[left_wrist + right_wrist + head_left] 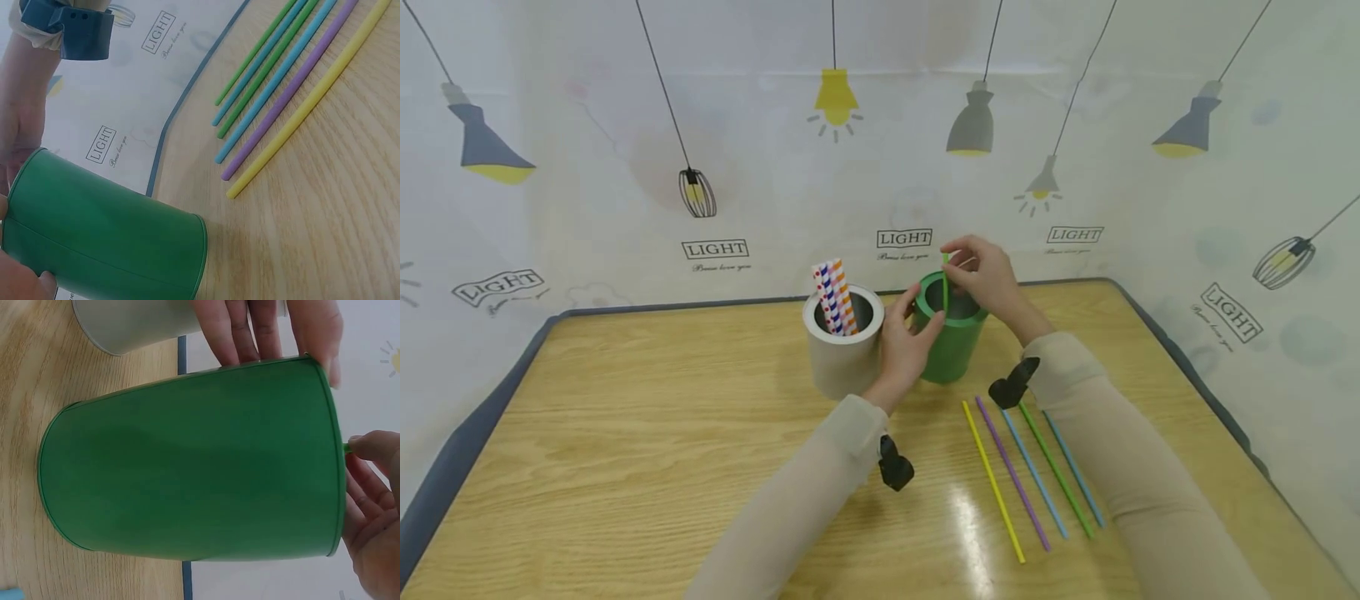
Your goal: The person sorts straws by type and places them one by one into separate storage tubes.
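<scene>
My left hand grips the green bucket at its left side, with the thumb by the rim. Above the bucket's mouth, my right hand pinches a light green straw near its upper end. The straw stands upright, and its lower part is hidden in the bucket. In the right wrist view only a short bit of it shows between thumb and finger. Left of the green bucket is a white bucket holding several patterned straws, dotted and striped.
On the table, right of centre, several plain straws lie side by side, among them a yellow straw, a purple straw and a green straw. My right sleeve covers part of them. A lamp-printed cloth stands behind and beside the table.
</scene>
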A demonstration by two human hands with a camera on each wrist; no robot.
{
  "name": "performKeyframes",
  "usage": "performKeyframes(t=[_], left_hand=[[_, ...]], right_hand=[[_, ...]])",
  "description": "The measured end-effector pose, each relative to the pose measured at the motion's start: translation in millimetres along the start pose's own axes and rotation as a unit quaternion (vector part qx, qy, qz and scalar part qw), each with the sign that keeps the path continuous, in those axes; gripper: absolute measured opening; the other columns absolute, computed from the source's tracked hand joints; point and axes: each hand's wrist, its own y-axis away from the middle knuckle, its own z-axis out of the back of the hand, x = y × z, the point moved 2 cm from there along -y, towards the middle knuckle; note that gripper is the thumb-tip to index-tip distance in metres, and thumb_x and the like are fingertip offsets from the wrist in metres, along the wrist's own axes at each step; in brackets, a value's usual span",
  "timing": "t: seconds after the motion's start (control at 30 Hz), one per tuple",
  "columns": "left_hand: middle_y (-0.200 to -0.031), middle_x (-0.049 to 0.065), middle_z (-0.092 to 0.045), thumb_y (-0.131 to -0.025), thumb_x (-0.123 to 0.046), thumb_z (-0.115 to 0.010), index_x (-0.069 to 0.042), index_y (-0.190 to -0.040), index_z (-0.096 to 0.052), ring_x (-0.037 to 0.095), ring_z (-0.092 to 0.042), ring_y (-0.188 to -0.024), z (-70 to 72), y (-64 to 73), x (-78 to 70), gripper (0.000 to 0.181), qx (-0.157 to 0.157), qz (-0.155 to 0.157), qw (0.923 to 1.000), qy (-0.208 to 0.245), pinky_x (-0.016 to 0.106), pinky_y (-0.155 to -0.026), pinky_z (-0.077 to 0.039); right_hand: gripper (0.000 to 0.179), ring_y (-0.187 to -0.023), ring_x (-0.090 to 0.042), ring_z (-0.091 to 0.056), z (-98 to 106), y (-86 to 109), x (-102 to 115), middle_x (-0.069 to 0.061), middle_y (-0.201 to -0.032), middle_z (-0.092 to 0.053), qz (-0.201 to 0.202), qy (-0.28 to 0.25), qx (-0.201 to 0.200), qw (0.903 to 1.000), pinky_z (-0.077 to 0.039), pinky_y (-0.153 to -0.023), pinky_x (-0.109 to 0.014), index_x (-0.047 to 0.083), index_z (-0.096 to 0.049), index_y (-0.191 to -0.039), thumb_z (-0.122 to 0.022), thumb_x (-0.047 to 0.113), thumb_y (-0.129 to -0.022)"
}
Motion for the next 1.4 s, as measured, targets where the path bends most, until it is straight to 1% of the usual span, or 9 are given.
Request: performKeyframes(t=[0.3, 0.47, 0.67, 0.9, 1.07, 1.17, 1.3, 1.4], left_hand=[[-0.127, 0.015, -0.04, -0.084, -0.016, -0.066, -0.005, -0.134, -0.045, 0.027, -0.044, -0.118, 0.4, -0.1, -1.7, 0.055, 0.0, 0.0, 1.0, 0.007, 0.036, -0.097, -0.042], [-0.128, 0.015, -0.04, -0.084, -0.014, -0.066, -0.006, -0.134, -0.045, 0.027, -0.043, -0.119, 1.1, 1.7, -4.2, 0.055, 0.003, 0.008, 0.9999, 0.006, 0.037, -0.097, -0.042], [-0.127, 0.015, -0.04, -0.084, -0.014, -0.066, -0.006, -0.134, -0.045, 0.027, -0.044, -0.119, 0.6, 0.3, -3.3, 0.055, -0.003, 0.01, 0.9999, 0.005, 0.037, -0.097, -0.042], [-0.128, 0.015, -0.04, -0.084, -0.014, -0.066, -0.006, -0.134, -0.045, 0.027, -0.043, -0.119, 0.2, -0.2, -4.5, 0.055, -0.002, 0.016, 0.9999, 0.006, 0.037, -0.098, -0.041], [-0.13, 0.015, -0.039, -0.084, -0.015, -0.066, -0.006, -0.134, -0.045, 0.027, -0.043, -0.119, 0.3, -0.6, -7.6, 0.056, 0.0, 0.023, 0.9997, 0.008, 0.036, -0.098, -0.041], [-0.13, 0.015, -0.04, -0.084, -0.015, -0.066, -0.006, -0.134, -0.045, 0.027, -0.043, -0.119, 0.4, -0.8, -9.8, 0.055, 0.0, 0.027, 0.9996, 0.009, 0.037, -0.098, -0.041], [-0.13, 0.015, -0.04, -0.084, -0.015, -0.066, -0.007, -0.134, -0.045, 0.028, -0.042, -0.119, 1.0, -2.2, -10.9, 0.055, 0.001, 0.03, 0.9995, 0.011, 0.037, -0.098, -0.041], [-0.13, 0.014, -0.04, -0.083, -0.016, -0.067, -0.008, -0.134, -0.045, 0.027, -0.042, -0.12, 1.6, -3.6, -11.0, 0.056, 0.0, 0.037, 0.9993, 0.008, 0.036, -0.098, -0.041]], right_hand=[[0.028, -0.079, -0.027, -0.061, -1.5, -4.8, -5.1, -0.017, -0.093, -0.058, -0.031, 0.007, -0.004, 0.9995, -0.057, -0.057, -0.031, 0.002, -0.057, -0.115, -0.06, 0.007, -0.088], [0.031, -0.08, -0.028, -0.061, -3.8, -8.6, -7.5, -0.017, -0.095, -0.059, -0.046, 0.019, 0.001, 0.9988, -0.056, -0.057, -0.03, 0.003, -0.056, -0.119, -0.06, 0.006, -0.088], [0.033, -0.079, -0.029, -0.062, -5.4, -11.5, -10.7, -0.018, -0.095, -0.06, -0.047, 0.024, 0.009, 0.9986, -0.056, -0.056, -0.03, 0.004, -0.055, -0.121, -0.059, 0.004, -0.088], [0.036, -0.08, -0.031, -0.062, -3.8, -10.2, -8.0, -0.019, -0.095, -0.06, -0.041, 0.012, 0.017, 0.999, -0.057, -0.058, -0.032, 0.004, -0.054, -0.123, -0.058, 0.002, -0.087], [0.038, -0.079, -0.031, -0.062, 2.7, -10.2, -3.0, -0.019, -0.093, -0.06, -0.044, 0.007, 0.013, 0.9989, -0.057, -0.056, -0.033, 0.006, -0.054, -0.124, -0.059, 0.004, -0.086], [0.037, -0.079, -0.033, -0.062, 10.3, -9.7, -0.5, -0.019, -0.093, -0.06, -0.043, -0.007, 0.011, 0.999, -0.057, -0.056, -0.034, 0.004, -0.055, -0.123, -0.059, 0.004, -0.087], [0.036, -0.081, -0.038, -0.06, 24.4, -6.3, 1.7, -0.021, -0.095, -0.059, -0.035, -0.018, 0.021, 0.999, -0.057, -0.059, -0.036, 0.003, -0.055, -0.123, -0.059, 0.007, -0.088], [0.034, -0.082, -0.036, -0.06, 35.2, -1.6, -0.8, -0.02, -0.094, -0.059, -0.043, -0.014, 0.026, 0.9987, -0.057, -0.062, -0.037, 0.003, -0.056, -0.122, -0.06, 0.009, -0.088]])
